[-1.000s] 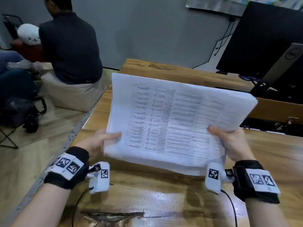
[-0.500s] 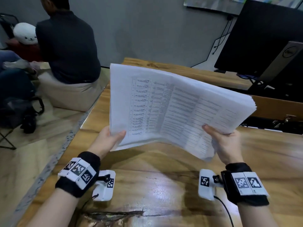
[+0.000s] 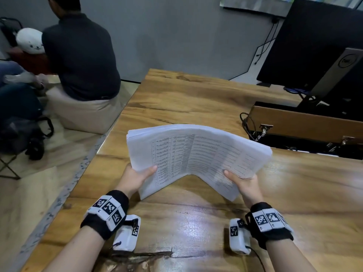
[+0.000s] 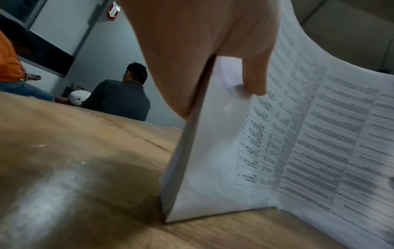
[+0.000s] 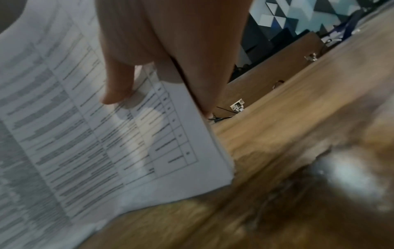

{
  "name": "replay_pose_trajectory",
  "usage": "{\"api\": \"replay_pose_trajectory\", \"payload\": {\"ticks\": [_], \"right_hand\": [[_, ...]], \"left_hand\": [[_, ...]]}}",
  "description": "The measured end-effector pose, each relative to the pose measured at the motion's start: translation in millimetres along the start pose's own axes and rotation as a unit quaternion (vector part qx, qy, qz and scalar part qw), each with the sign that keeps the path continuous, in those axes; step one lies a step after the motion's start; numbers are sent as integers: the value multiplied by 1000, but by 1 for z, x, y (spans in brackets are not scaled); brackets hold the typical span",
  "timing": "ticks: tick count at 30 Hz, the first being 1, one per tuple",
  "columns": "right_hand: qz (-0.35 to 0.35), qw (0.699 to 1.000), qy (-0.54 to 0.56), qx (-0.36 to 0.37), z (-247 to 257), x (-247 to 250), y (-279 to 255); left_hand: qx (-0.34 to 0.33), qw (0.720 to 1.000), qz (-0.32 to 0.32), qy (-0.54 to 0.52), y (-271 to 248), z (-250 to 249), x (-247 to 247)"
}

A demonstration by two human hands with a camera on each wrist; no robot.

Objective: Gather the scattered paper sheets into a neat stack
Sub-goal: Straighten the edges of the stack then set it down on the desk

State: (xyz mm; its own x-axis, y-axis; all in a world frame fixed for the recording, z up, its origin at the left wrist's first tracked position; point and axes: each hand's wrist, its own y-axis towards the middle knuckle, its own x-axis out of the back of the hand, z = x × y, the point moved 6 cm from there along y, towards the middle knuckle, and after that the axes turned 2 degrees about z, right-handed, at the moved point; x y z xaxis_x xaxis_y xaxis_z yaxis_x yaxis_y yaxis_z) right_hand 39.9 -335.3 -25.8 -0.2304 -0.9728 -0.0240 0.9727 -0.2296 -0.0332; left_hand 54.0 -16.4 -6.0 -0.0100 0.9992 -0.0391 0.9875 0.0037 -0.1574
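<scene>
I see my left hand [image 3: 135,176] and right hand [image 3: 244,183] each gripping a side of the paper stack [image 3: 196,154] — bowed upward, its lower corners on the wooden table [image 3: 186,222].

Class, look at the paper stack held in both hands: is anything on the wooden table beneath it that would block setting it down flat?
Nothing visible does. The paper stack, arched between the left hand and right hand, stands with its lower corners on the wooden table. The cable recess lies further off to the right.
</scene>
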Motion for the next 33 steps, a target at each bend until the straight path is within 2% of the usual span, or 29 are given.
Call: {"api": "replay_pose_trajectory", "payload": {"ticks": [7, 16, 22, 24, 26, 29, 33], "right_hand": [[18, 999, -23, 35, 16, 3, 2], [18, 999, -34, 10, -9, 2, -5], [20, 999, -23, 28, 26, 11, -4], [22, 998, -19, 47, 51, 12, -3], [27, 996, -22, 77, 77, 12, -1], [29, 990, -54, 130, 107, 7, 0], [1, 981, -85, 172, 114, 0, 4]], "left_hand": [[-64, 996, 17, 58, 4, -17, 5], [53, 998, 4, 31, 1, 35, 10], [34, 998, 36, 40, 7, 11, 14], [-2, 998, 54, 30, 8, -12, 15], [-68, 995, 71, 31, 7, -46, 12], [-148, 980, 107, 84, 2, -96, 1], [-185, 970, 103, 119, 6, -106, -1]]}}
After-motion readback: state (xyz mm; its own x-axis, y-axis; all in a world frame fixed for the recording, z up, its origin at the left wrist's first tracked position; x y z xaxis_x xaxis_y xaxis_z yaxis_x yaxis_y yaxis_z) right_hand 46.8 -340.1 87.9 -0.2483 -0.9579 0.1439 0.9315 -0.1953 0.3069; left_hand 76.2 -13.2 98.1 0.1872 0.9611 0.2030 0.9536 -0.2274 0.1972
